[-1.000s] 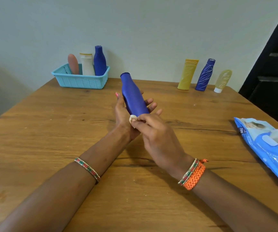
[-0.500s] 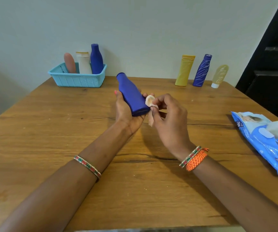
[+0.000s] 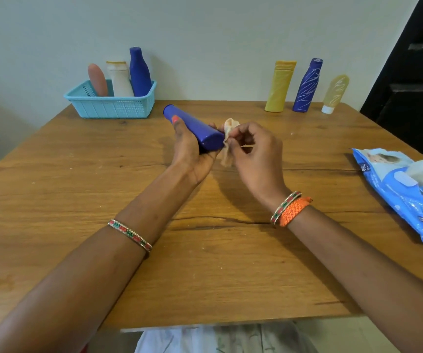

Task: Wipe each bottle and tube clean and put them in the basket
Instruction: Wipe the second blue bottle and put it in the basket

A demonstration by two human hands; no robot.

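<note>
**Blue bottle held over the table, wipe at its base**

At the far left of the wooden table stood a teal basket holding three items — a pink tube, a white bottle and a dark blue bottle, all upright. Near the middle, the left hand curled its fingers round a plain blue bottle, tilted almost flat with its cap pointing toward the basket. Just beside it, the right hand pinched a crumpled wipe against the bottle's base. Farther right, by the wall, stood a yellow tube, a patterned blue bottle and a pale yellow tube — well apart from the basket. A blue wipes pack lay at the right edge.
</note>
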